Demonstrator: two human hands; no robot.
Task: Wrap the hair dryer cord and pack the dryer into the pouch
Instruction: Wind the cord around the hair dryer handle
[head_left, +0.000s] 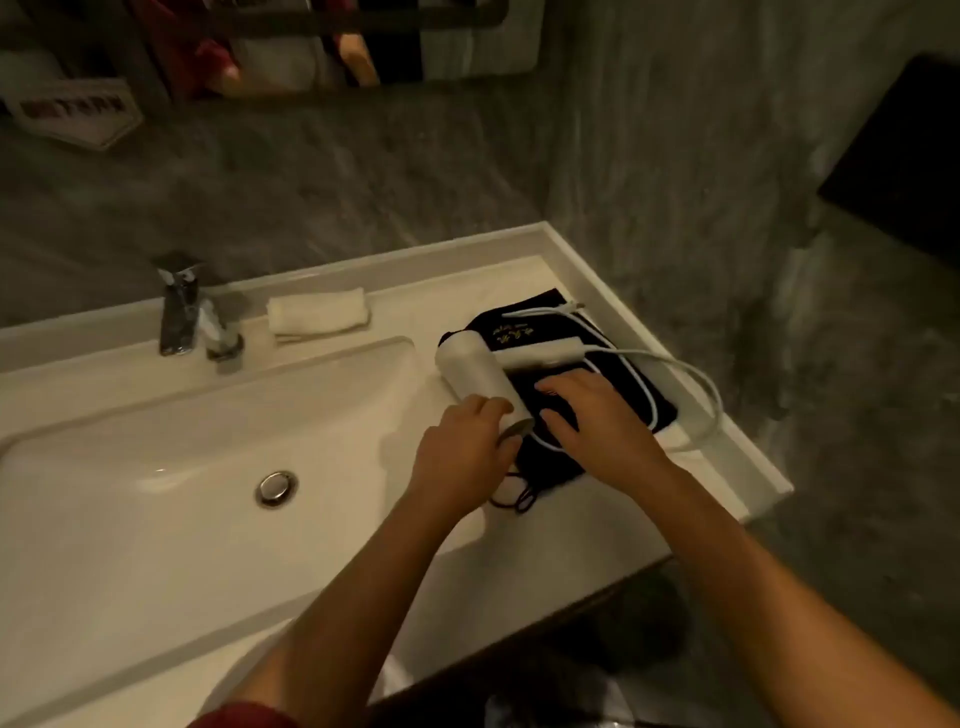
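Note:
A white hair dryer (475, 371) lies on a black pouch (540, 325) at the right end of the vanity counter, its folded handle pointing right. Its white cord (675, 366) loops loosely over the pouch and past the counter's right edge, with the plug (574, 306) at the pouch's far end. My left hand (462, 447) grips the near end of the dryer's barrel. My right hand (597, 421) rests flat on the pouch beside the cord, fingers spread. The pouch's drawstring (511, 499) trails below my hands.
A white sink basin (156, 519) with a metal drain (276, 487) fills the left. A chrome faucet (195, 317) and a folded white towel (317, 312) stand behind it. Grey walls close in at the back and right; a mirror (311, 47) hangs above.

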